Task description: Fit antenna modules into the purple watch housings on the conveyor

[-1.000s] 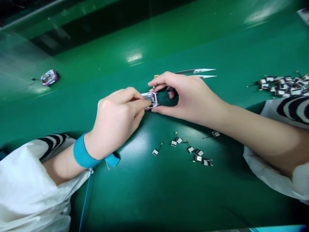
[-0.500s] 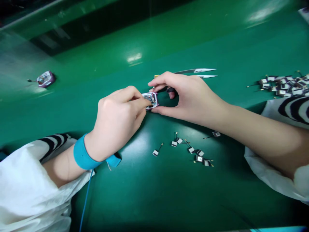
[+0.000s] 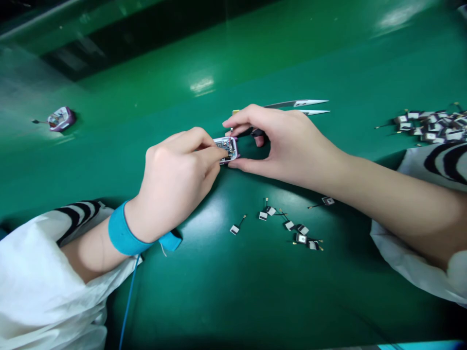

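Observation:
A small electronic device [image 3: 230,148] with a white and purple case shows its bare circuit board between my hands. My left hand [image 3: 178,177] is closed at its left side, with the thumb and forefinger pressed onto the board and covering part of it. Around the right end curves my right hand [image 3: 282,138], its thumb touching the lower corner and its fingers by the upper edge. Some dark thin piece lies within those curled fingers, too hidden to name. Metal tweezers [image 3: 301,103] lie behind the right hand, tips pointing right; whether fingers hold them I cannot tell.
Several small square modules with short leads [image 3: 301,238] lie scattered in front on the green table [image 3: 204,291]. A bigger pile of modules [image 3: 434,127] is at the right. Another purple-cased device [image 3: 61,119] sits far left. A blue wrist strap [image 3: 126,231] trails a cord.
Both hands keep almost the same hold on the device. The view has shifted slightly, so the far-left device and the pile appear a little farther out.

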Tool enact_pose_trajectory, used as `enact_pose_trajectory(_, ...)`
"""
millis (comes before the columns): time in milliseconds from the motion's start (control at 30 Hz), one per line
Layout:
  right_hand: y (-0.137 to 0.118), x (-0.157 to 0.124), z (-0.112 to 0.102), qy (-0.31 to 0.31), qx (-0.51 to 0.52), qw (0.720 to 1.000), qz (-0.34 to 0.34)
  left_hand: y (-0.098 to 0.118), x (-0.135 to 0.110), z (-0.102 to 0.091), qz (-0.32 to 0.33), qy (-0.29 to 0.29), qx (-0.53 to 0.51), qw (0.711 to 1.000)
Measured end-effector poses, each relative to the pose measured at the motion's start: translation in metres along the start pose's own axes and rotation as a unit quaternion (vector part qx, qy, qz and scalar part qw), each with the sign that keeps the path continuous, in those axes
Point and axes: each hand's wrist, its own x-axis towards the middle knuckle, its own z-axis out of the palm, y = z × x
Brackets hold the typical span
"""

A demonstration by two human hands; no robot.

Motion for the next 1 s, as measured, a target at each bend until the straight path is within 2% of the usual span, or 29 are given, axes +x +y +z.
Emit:
enact_pose_trajectory(433,-0.001,-0.001,-0.002,-0.003,0.000,1.000,-0.001,-0.001,0.000,0.001,0.002,0.010,-0.014,1.000)
enact_pose_trajectory(600,-0.002,-0.003,-0.011,0.051,-0.008,0.999,-0.003,-0.003,0.000,0.001,0.014,0.023,-0.020,0.999)
enact_pose_trajectory(767,-0.009,0.000,-0.019,0.059,-0.033,0.998,-0.010,-0.003,-0.001,0.001,0.006,0.008,-0.018,1.000)
enact_pose_trajectory(933,-0.019,0.001,-0.013,0.148,0.031,0.988,-0.007,-0.002,0.000,0.000,0.002,-0.016,-0.018,1.000)
enact_pose_trajectory(1000,-0.020,0.000,-0.010,0.165,0.032,0.986,-0.010,-0.003,0.001,0.000,0.004,-0.019,-0.012,1.000)
